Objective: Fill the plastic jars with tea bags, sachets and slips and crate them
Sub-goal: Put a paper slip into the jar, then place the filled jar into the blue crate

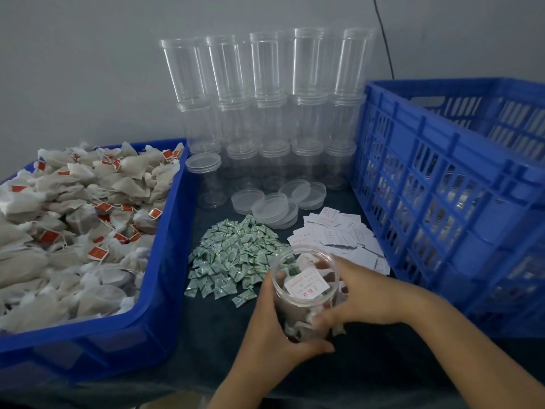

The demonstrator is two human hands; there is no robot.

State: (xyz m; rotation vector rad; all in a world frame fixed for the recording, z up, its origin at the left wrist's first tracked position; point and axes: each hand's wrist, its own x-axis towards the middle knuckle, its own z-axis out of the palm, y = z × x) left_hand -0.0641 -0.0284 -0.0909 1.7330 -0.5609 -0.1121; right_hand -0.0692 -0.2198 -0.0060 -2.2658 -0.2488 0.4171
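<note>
One jar (pixel 305 293) full, no lid yet, low on the desk (pixel 368 370) | left hand (pixel 274 329) and right hand (pixel 358 293) wrap round it | next: lid (pixel 272 205), then blue crate (pixel 460 202) | many empty jars (pixel 265 93) left

Only the person's two forearms and hands show, entering from the bottom edge. Both arms are bare up to the edge of the picture, with no sleeve visible. The left hand (pixel 272 329) and the right hand (pixel 364 293) wear no gloves, and no ring, watch or bracelet shows. The fingernails are short and unpainted.
</note>
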